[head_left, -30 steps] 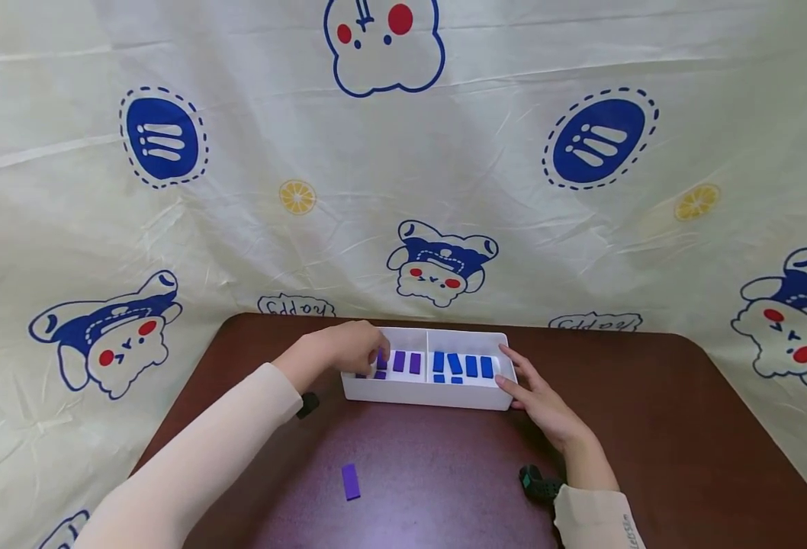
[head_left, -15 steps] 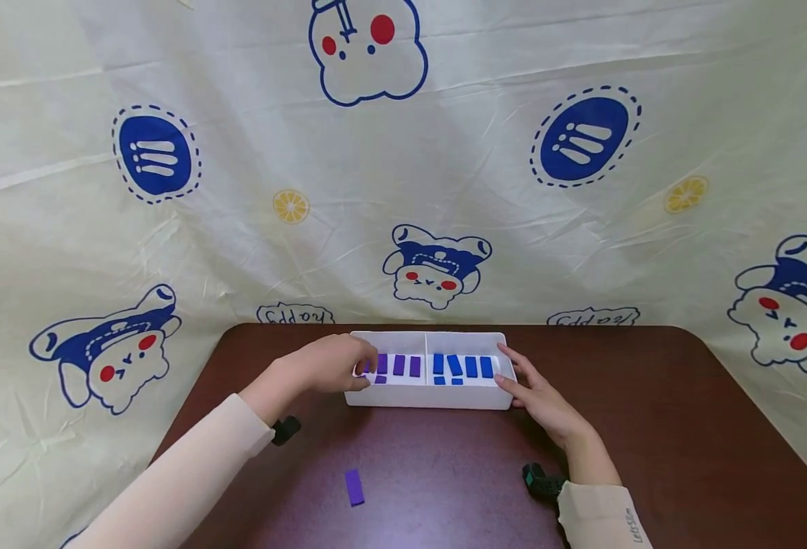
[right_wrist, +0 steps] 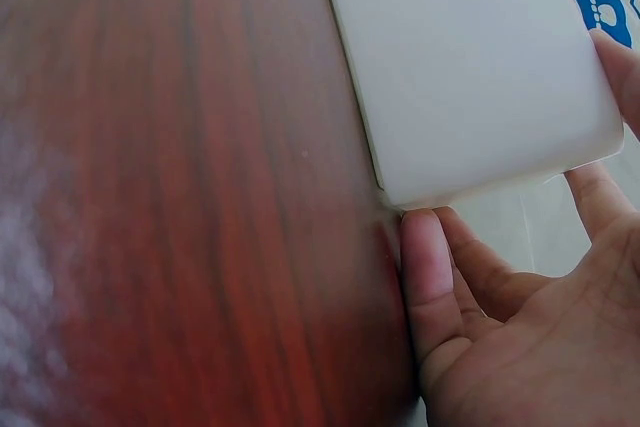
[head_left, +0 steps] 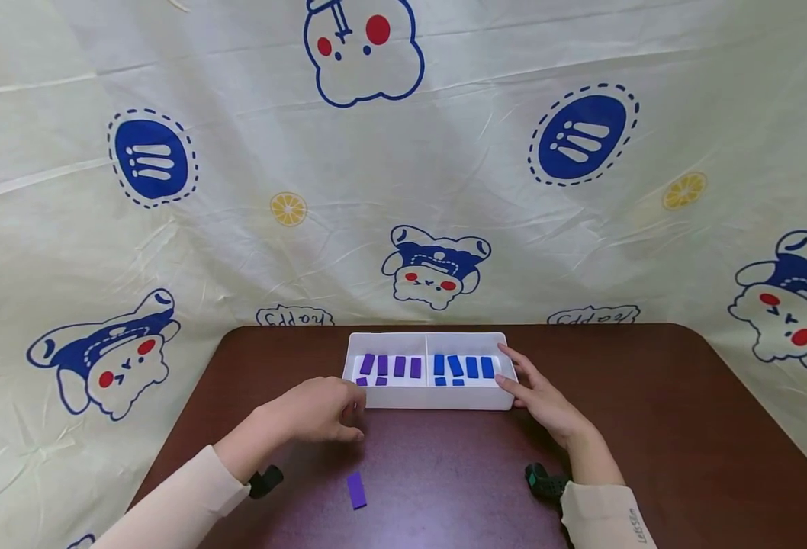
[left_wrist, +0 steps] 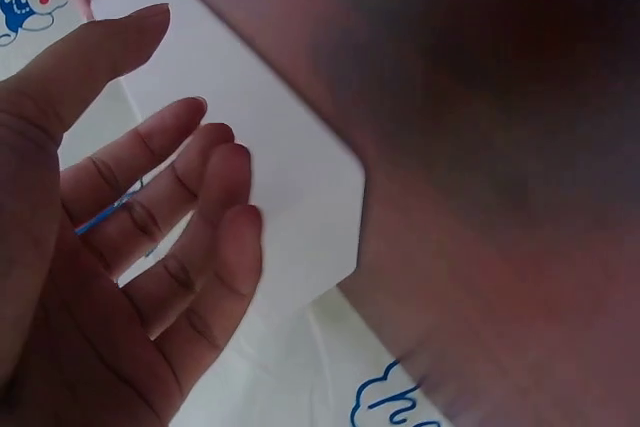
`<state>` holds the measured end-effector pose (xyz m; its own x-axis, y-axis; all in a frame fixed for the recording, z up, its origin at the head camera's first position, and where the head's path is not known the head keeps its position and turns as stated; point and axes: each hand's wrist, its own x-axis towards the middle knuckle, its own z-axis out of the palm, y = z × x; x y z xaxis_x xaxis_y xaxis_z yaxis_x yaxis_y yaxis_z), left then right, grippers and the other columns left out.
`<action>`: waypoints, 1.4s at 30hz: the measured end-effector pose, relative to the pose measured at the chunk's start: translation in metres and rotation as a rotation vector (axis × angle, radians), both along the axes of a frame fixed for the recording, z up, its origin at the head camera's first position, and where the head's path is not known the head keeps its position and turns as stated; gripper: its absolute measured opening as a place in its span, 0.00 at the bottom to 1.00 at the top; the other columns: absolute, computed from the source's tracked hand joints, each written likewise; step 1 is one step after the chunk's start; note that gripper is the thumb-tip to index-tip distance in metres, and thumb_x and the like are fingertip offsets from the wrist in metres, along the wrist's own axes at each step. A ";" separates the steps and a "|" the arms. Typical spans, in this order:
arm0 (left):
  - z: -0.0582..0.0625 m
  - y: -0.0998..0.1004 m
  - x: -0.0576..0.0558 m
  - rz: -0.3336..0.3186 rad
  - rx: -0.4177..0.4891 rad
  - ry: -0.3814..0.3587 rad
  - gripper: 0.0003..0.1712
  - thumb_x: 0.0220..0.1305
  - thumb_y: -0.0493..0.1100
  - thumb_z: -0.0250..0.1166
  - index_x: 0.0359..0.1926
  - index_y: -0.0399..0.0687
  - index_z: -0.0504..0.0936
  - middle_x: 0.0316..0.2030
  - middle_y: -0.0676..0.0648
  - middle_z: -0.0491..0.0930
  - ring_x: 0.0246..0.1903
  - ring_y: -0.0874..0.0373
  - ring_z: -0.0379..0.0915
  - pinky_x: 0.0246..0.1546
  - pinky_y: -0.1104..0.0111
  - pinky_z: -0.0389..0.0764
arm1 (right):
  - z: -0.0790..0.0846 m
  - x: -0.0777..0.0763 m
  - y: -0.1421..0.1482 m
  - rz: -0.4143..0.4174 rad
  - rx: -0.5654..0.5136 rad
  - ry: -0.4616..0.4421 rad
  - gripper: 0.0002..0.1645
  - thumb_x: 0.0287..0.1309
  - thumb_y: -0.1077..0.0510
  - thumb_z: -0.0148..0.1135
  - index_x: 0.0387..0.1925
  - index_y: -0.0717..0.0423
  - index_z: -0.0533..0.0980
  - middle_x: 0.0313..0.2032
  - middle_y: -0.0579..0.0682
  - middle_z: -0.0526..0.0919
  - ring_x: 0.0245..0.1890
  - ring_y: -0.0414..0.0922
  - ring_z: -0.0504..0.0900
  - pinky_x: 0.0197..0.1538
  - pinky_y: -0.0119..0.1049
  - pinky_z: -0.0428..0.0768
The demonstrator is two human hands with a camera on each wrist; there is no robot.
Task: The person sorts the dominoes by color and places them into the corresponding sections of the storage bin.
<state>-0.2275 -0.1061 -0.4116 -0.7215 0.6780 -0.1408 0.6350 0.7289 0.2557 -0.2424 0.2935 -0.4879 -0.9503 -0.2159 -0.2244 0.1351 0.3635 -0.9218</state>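
Note:
My left hand (head_left: 324,410) hovers just off the front left corner of a white two-compartment box (head_left: 403,398). Its fingers are loosely bent with nothing between them, as the left wrist view also shows. Several purple rectangular blocks (head_left: 400,367) stand in the box's left compartment, and several blue blocks (head_left: 471,367) in the right one. One more purple block (head_left: 356,490) lies on the table in front of the box. At the box's right end my right hand (head_left: 548,404) holds it, thumb at the front corner and fingers along the end wall.
The box stands near the far edge of a dark brown wooden table (head_left: 445,473). Behind the table hangs a pale printed cloth (head_left: 348,252). Black bands (head_left: 544,482) sit on both wrists.
My left hand has come out of the left compartment and moved down toward the near side, its fingers empty. The purple blocks there now show fully. My right hand stays on the box.

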 end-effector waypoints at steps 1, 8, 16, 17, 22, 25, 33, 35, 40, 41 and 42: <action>-0.003 -0.001 0.003 0.000 0.001 -0.010 0.14 0.59 0.55 0.76 0.37 0.55 0.84 0.27 0.57 0.79 0.27 0.67 0.70 0.30 0.70 0.73 | 0.000 0.000 0.000 0.004 0.001 0.000 0.45 0.73 0.37 0.57 0.82 0.27 0.46 0.78 0.63 0.52 0.73 0.61 0.60 0.59 0.40 0.74; -0.021 -0.006 0.019 0.019 0.007 -0.032 0.21 0.56 0.60 0.77 0.38 0.54 0.81 0.31 0.56 0.77 0.28 0.66 0.68 0.30 0.70 0.72 | -0.002 -0.001 0.001 -0.003 0.005 0.003 0.45 0.73 0.36 0.57 0.82 0.26 0.47 0.78 0.62 0.52 0.73 0.61 0.60 0.58 0.39 0.74; -0.036 -0.010 0.038 0.050 0.028 -0.015 0.29 0.50 0.68 0.78 0.41 0.56 0.79 0.34 0.60 0.75 0.30 0.67 0.68 0.34 0.70 0.74 | 0.000 -0.001 -0.001 0.002 0.005 0.002 0.45 0.73 0.37 0.57 0.82 0.27 0.46 0.78 0.63 0.52 0.72 0.61 0.60 0.58 0.39 0.74; -0.038 -0.010 0.040 0.049 0.037 -0.016 0.29 0.49 0.68 0.78 0.41 0.57 0.79 0.34 0.60 0.75 0.31 0.67 0.68 0.34 0.70 0.74 | 0.000 -0.001 -0.002 0.005 0.004 0.004 0.45 0.73 0.37 0.57 0.82 0.27 0.46 0.78 0.63 0.53 0.72 0.61 0.61 0.58 0.39 0.74; -0.044 -0.009 0.051 0.044 0.065 -0.046 0.31 0.46 0.69 0.80 0.41 0.57 0.79 0.34 0.61 0.74 0.30 0.70 0.67 0.33 0.73 0.73 | 0.003 -0.001 -0.003 0.008 0.000 0.004 0.45 0.74 0.38 0.57 0.82 0.26 0.46 0.78 0.63 0.52 0.72 0.60 0.61 0.57 0.40 0.74; -0.047 -0.008 0.055 0.031 0.054 -0.032 0.33 0.44 0.69 0.81 0.42 0.56 0.80 0.35 0.61 0.74 0.30 0.71 0.66 0.34 0.72 0.74 | 0.002 -0.001 -0.002 0.007 0.006 0.000 0.45 0.74 0.38 0.57 0.82 0.26 0.45 0.78 0.63 0.51 0.72 0.60 0.61 0.58 0.40 0.74; -0.047 -0.005 0.063 0.022 0.020 0.008 0.29 0.47 0.64 0.81 0.42 0.56 0.81 0.37 0.61 0.75 0.32 0.69 0.68 0.37 0.69 0.77 | 0.001 0.000 -0.002 -0.005 0.023 -0.012 0.46 0.74 0.37 0.56 0.82 0.26 0.44 0.79 0.63 0.49 0.72 0.60 0.59 0.58 0.40 0.74; -0.047 -0.004 0.063 0.023 0.011 0.008 0.27 0.48 0.63 0.81 0.42 0.56 0.81 0.36 0.62 0.74 0.32 0.69 0.67 0.37 0.70 0.77 | 0.002 0.001 -0.003 -0.004 0.025 -0.018 0.46 0.73 0.37 0.56 0.82 0.25 0.44 0.80 0.63 0.49 0.72 0.60 0.59 0.58 0.40 0.73; -0.047 -0.005 0.062 0.019 -0.002 0.023 0.25 0.49 0.61 0.81 0.42 0.55 0.82 0.34 0.62 0.73 0.31 0.69 0.67 0.37 0.71 0.76 | 0.001 0.000 -0.004 -0.006 0.031 -0.016 0.47 0.73 0.36 0.56 0.82 0.25 0.43 0.80 0.63 0.48 0.73 0.61 0.58 0.58 0.39 0.73; -0.047 -0.005 0.062 0.018 -0.003 0.027 0.25 0.49 0.60 0.81 0.42 0.55 0.82 0.34 0.62 0.73 0.31 0.69 0.67 0.37 0.71 0.76 | 0.001 -0.001 -0.004 -0.008 0.033 -0.015 0.46 0.73 0.36 0.56 0.82 0.25 0.44 0.80 0.63 0.48 0.73 0.61 0.58 0.58 0.39 0.73; -0.047 -0.005 0.062 0.017 -0.004 0.028 0.25 0.49 0.60 0.81 0.43 0.55 0.83 0.35 0.62 0.74 0.31 0.69 0.67 0.38 0.71 0.77 | 0.000 -0.001 -0.004 -0.010 0.036 -0.017 0.46 0.73 0.36 0.56 0.82 0.25 0.44 0.80 0.62 0.48 0.73 0.61 0.58 0.58 0.38 0.73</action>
